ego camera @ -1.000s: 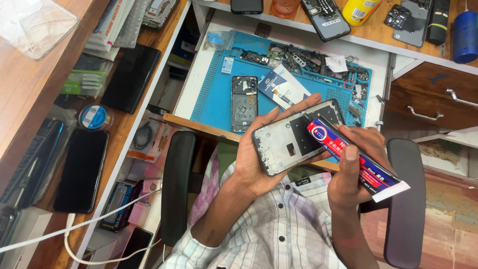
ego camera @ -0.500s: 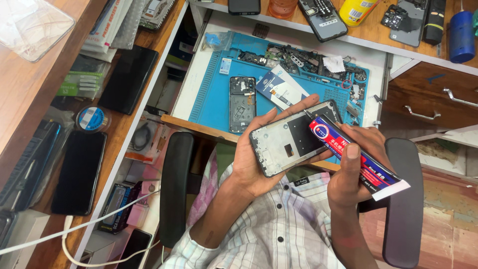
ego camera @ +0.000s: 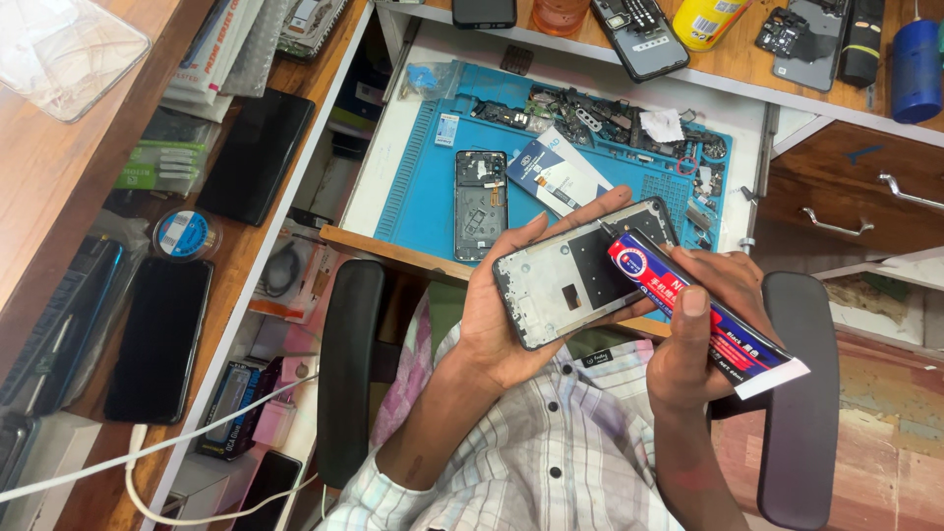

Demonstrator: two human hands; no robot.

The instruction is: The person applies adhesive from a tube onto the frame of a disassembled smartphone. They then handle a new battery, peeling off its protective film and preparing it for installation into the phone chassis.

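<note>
Left hand (ego camera: pixel 501 315) cradles a thin, likely fragile black phone frame (ego camera: pixel 580 270) by its edges while right-hand fingers (ego camera: pixel 693 305) pinch a soft red-and-black adhesive tube (ego camera: pixel 688 315) over it.

Left hand (ego camera: pixel 501 320) cradles a phone frame (ego camera: pixel 580 275); right hand (ego camera: pixel 703 334) grips a glue tube (ego camera: pixel 703 320).

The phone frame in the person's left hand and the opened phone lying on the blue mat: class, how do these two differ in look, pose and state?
The phone frame is held up and tilted in the left hand; the opened phone lies flat and untouched on the blue mat. The held frame shows a pale inner face with a dark patch; the one on the mat looks dark throughout. The right hand points a glue tube at the held frame only. Both are open, with their insides showing.
</note>
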